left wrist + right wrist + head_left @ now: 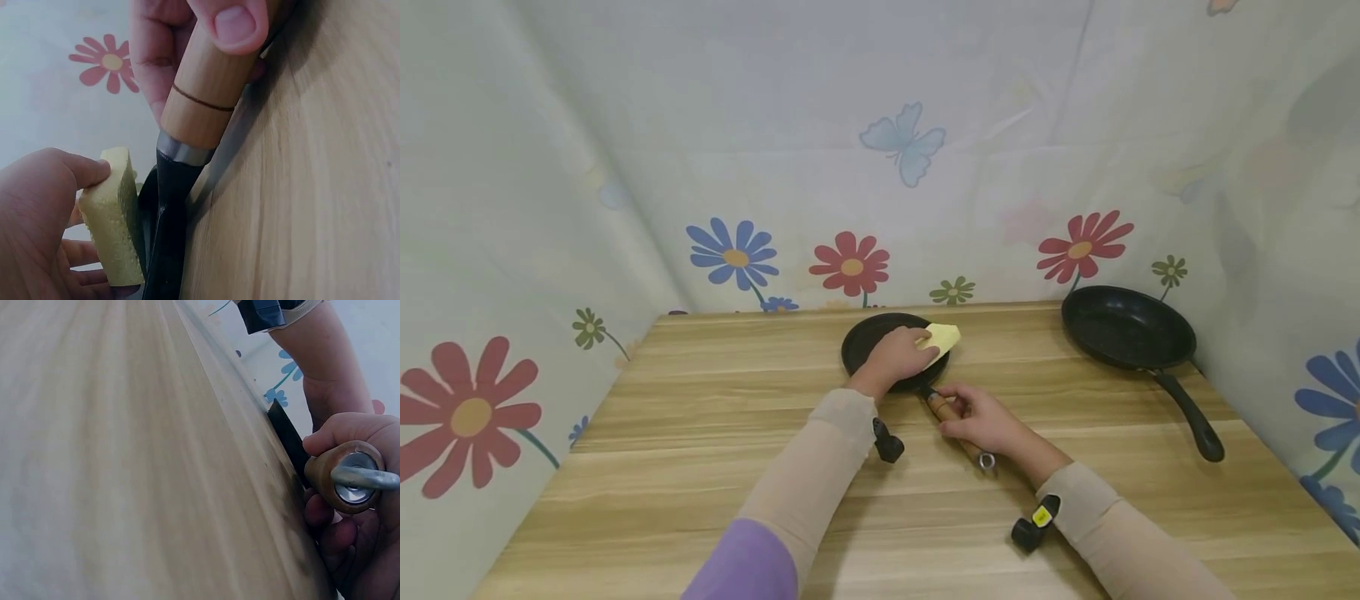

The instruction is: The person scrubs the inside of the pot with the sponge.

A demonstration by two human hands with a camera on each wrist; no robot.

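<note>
A small black frying pan (867, 337) lies on the wooden table, its wooden handle (972, 451) pointing toward me and to the right. My right hand (985, 421) grips that handle between thumb and fingers; the metal hanging ring (369, 477) shows at its end in the right wrist view. Over the pan, my left hand (895, 357) pinches a yellow sponge (943, 337). In the left wrist view the sponge (111, 219) has a darker green side turned to the pan. Whether it touches the pan's surface is hard to tell.
A larger black frying pan (1123, 325) rests at the table's back right corner, its black handle (1191, 417) pointing forward. The wood-grain table (700, 433) meets a flower-printed cloth (775, 167) along the back and sides.
</note>
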